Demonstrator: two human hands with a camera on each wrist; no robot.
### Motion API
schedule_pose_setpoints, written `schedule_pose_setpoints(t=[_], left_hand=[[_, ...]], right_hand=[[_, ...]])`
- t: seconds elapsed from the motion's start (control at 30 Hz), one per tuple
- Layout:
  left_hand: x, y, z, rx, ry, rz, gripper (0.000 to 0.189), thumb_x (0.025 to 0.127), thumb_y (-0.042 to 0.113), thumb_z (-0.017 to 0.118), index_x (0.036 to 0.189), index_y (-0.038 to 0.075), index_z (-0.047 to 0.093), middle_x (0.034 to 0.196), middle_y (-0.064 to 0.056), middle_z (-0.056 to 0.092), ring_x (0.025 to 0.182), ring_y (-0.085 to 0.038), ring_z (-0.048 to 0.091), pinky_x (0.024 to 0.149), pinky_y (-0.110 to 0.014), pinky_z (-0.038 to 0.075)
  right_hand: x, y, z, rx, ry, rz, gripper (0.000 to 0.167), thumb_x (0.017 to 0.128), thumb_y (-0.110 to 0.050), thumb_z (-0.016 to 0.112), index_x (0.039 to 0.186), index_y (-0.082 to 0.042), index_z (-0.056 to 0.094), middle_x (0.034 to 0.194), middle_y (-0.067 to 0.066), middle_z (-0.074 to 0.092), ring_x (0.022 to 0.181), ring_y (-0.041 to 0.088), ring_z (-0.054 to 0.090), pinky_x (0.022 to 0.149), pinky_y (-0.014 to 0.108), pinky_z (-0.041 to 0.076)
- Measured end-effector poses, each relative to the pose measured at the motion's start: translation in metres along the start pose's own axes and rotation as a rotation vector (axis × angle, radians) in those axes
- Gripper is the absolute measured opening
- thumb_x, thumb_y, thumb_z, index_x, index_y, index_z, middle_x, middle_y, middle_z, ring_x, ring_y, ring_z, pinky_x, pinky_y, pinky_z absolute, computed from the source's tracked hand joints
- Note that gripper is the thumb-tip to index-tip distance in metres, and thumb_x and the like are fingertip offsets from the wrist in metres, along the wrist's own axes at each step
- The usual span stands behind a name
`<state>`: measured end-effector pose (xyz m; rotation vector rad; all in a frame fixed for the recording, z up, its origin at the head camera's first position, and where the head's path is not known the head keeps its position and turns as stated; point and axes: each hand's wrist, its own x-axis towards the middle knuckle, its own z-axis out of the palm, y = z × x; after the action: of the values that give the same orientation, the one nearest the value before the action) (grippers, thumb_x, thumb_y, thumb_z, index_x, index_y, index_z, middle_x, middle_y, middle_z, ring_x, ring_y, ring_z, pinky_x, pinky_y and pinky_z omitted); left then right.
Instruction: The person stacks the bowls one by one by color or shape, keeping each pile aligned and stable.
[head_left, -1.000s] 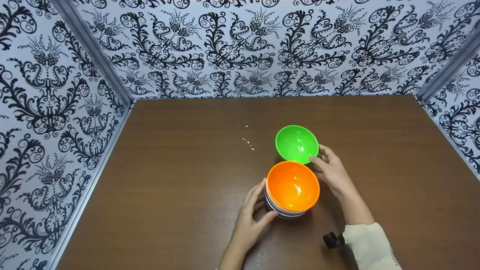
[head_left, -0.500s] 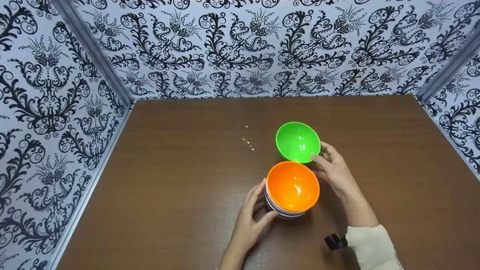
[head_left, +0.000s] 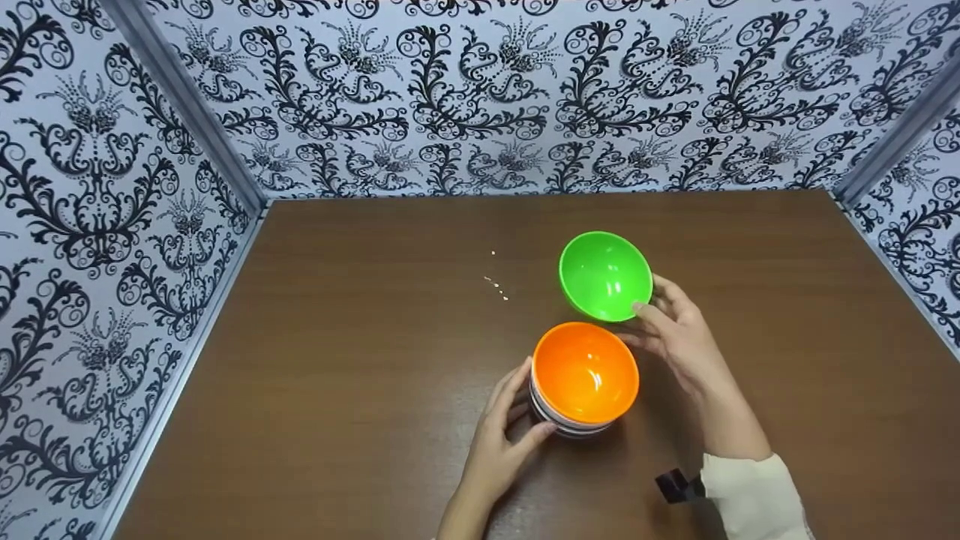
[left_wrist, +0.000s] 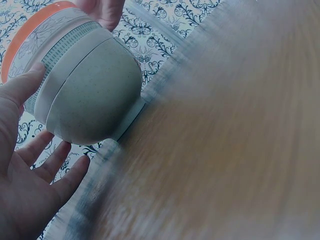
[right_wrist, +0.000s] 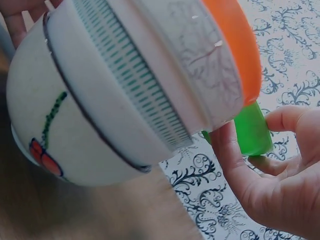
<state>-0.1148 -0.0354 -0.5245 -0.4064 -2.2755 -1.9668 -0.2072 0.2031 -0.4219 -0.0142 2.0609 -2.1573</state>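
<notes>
A green bowl point(head_left: 604, 276) is held off to the right by my right hand point(head_left: 681, 337), thumb inside the rim and fingers outside; a small piece of the green bowl point(right_wrist: 252, 131) shows in the right wrist view. Just nearer in the head view stands a stack of nested bowls topped by an orange bowl point(head_left: 585, 373). Beneath it are patterned white bowls, and the lowest bowl point(right_wrist: 65, 125) bears a red and green painted motif. My left hand point(head_left: 501, 442) holds the stack's left side, thumb and fingers around it; the left wrist view shows its fingers point(left_wrist: 70, 175) spread.
The brown table point(head_left: 360, 322) extends around the stack. A few small light specks point(head_left: 496, 285) lie left of the green bowl. Patterned walls point(head_left: 480, 97) close off the back and sides. A black camera piece point(head_left: 675, 486) sits by the right sleeve.
My right hand has moved the green bowl up and to the right, away from the orange bowl. The left hand and the stack have stayed still.
</notes>
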Motion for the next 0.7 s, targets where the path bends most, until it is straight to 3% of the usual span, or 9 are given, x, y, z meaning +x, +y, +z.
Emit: schedule_pose_setpoints(t=[0.3,0.7], left_hand=[[0.0,0.0,0.0,0.001,0.003,-0.001,0.074,0.091,0.029,0.072,0.155,0.018,0.036,0.153,-0.007,0.042,0.129,-0.023,0.056,0.105,-0.037,0.053],[0.0,0.0,0.0,0.005,0.003,0.001,0.074,0.091,0.031,0.072,0.155,0.02,0.036,0.154,-0.006,0.042,0.13,-0.022,0.055,0.105,-0.038,0.053]], right_hand=[[-0.009,-0.011,0.0,-0.036,-0.006,-0.023,0.059,0.102,-0.012,0.054,0.153,-0.002,0.026,0.122,-0.002,0.058,0.092,0.012,0.073,0.08,0.028,0.062],[-0.016,-0.018,0.0,-0.049,-0.009,-0.039,0.058,0.102,-0.012,0.054,0.152,-0.001,0.028,0.12,-0.004,0.06,0.089,0.012,0.073,0.078,0.028,0.063]])
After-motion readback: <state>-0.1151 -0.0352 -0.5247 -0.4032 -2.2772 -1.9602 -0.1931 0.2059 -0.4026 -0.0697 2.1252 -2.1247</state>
